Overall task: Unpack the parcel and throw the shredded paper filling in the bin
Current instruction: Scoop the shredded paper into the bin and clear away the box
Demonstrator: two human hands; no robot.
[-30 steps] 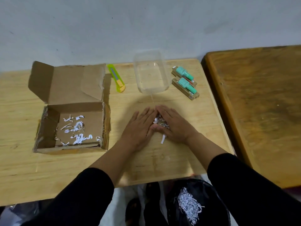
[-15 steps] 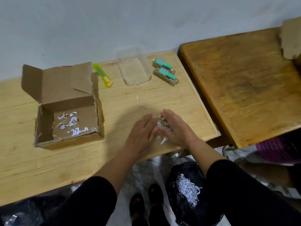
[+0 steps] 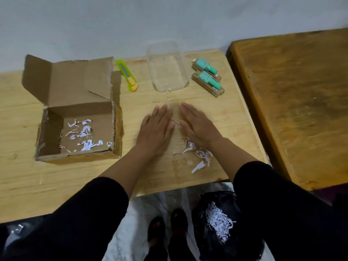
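The open cardboard parcel (image 3: 79, 110) sits at the left of the light wooden table (image 3: 216, 110), with several white paper shreds (image 3: 82, 134) on its floor. My left hand (image 3: 157, 129) and my right hand (image 3: 197, 125) lie flat on the table, palms down, a small gap between them, holding nothing. A thin strip lies between the two hands. A small heap of shredded paper (image 3: 197, 153) lies loose near the table's front edge, under my right wrist. Below the table edge stands a black bin bag (image 3: 212, 208) with shredded paper (image 3: 218, 223) inside.
Behind my hands stand a clear plastic tub (image 3: 167, 66), a green-yellow utility knife (image 3: 127, 76) and two teal items in brown packs (image 3: 208, 76). A darker wooden table (image 3: 301, 100) adjoins on the right. My feet (image 3: 165, 234) stand on the floor beside the bin.
My hands, cupped together over a clump of shreds near the table edge, have let it go and moved forward, spread flat. The clump now lies loose under my right wrist.
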